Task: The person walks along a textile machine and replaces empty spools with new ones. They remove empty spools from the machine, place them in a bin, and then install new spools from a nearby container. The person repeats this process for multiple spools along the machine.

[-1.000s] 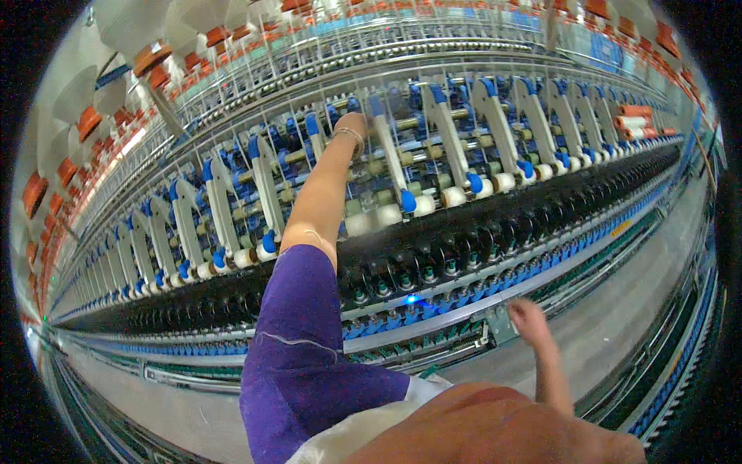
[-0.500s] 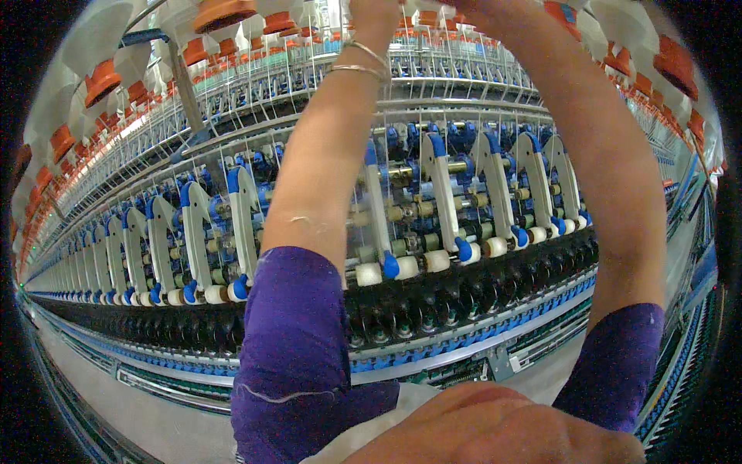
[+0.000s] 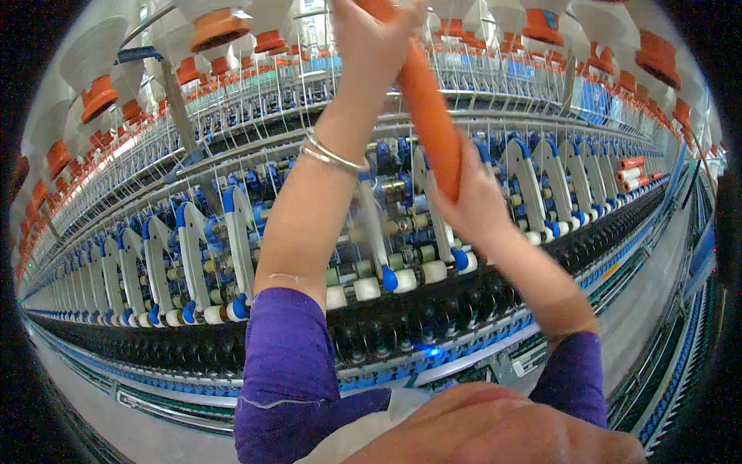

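Observation:
A long, bare orange bobbin tube (image 3: 433, 116) slants across the upper middle of the view, in front of a spinning frame. My left hand (image 3: 372, 39) is raised and closed round its upper part; the tube's top end runs out of the picture. Lower down, my right hand (image 3: 478, 203) grips the tube's lower end, with some fingers hidden behind it. Full white roving bobbins (image 3: 205, 15) with orange ends hang overhead to either side of my hands.
The spinning frame carries a row of grey arms with blue tips (image 3: 193, 247), white rollers (image 3: 367, 289) and dark spindles (image 3: 394, 332) below. Several orange and white bobbins (image 3: 632, 176) lie on it at right. A blue light (image 3: 431, 352) shines low down. An aisle floor (image 3: 139, 402) runs alongside.
Both hands were raised at the top edge, mostly out of view. The right hand has come down, and the orange tube now shows between both hands.

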`<state>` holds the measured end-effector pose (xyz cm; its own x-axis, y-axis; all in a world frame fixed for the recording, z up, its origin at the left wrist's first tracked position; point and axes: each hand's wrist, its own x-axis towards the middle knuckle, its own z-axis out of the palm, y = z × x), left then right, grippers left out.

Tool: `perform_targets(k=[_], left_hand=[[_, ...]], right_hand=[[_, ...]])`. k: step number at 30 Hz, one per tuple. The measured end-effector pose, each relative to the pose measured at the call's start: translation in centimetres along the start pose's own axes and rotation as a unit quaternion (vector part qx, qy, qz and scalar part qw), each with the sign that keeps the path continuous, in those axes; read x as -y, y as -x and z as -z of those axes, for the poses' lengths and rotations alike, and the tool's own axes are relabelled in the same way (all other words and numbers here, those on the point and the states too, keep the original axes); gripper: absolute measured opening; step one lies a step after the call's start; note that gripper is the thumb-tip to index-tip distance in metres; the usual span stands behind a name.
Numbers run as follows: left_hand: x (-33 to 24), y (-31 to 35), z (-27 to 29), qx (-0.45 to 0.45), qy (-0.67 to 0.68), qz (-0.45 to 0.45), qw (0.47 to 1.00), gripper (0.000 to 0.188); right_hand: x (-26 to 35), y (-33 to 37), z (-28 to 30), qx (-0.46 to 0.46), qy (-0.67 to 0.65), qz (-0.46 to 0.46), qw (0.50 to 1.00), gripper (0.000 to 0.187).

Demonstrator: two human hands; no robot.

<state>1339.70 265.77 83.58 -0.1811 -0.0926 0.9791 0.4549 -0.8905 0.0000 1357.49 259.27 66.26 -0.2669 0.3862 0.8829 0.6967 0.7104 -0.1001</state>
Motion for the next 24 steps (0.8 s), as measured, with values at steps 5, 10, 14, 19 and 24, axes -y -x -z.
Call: perform_targets(k=[5,10,14,19,24], left_hand=[[0.3,1.6,0.3,0.089,0.324,0.390,0.857,0.042],[-0.1,8.2,-5.4,0.066,0.502,0.490,0.709,0.037],[-1.8,10.7,-9.8,0.179,0.286,0.466,0.818,0.034],[-0.4,10.6,-12.6,0.135,0.473,0.540,0.682,0.018],[2.4,10.6,-12.9,0.198,0.192,0.511,0.814,0.026]], right_hand=[[1.0,13.4,2.6,0.267,-0.426,-0.172,0.847,0.089],[-3.0,19.3,6.2,0.307,-0.732,-0.246,0.557,0.075],[-5.1,22.8,7.9,0.291,-0.345,-0.392,0.802,0.064],[-7.3,27.2,8.2,0.289,-0.626,-0.290,0.664,0.060],[-19.0,21.5,10.5,0.116,0.108,-0.203,0.966,0.059]])
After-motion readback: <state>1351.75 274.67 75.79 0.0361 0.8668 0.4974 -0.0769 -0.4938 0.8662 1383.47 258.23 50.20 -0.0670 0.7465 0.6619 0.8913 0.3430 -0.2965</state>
